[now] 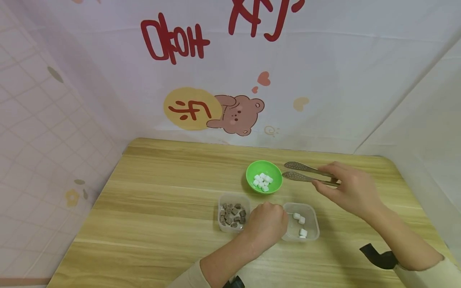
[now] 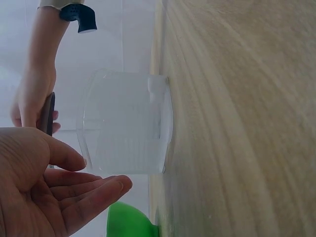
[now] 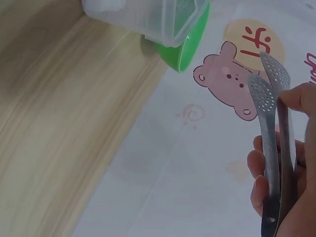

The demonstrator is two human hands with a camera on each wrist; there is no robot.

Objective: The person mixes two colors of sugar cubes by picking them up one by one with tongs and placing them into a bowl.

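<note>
My right hand (image 1: 354,192) holds metal tongs (image 3: 269,128) with perforated tips, spread apart with nothing between them. The tips hover at the right side of a green bowl (image 1: 264,163), which contains several small white marshmallow-like pieces (image 1: 263,181). The left hand (image 1: 267,224) is at the left side of a clear plastic container (image 1: 314,220) with a few white pieces (image 1: 301,220) on its floor. In the left wrist view, that hand's thumb and fingers pinch the container's rim at a corner.
Left of the left hand stands another clear container (image 1: 220,218) with several brown cubes (image 1: 233,214). All of these stand on a wood-grain table (image 1: 155,208). White printed cloth (image 1: 324,72) hangs behind the table and at its sides.
</note>
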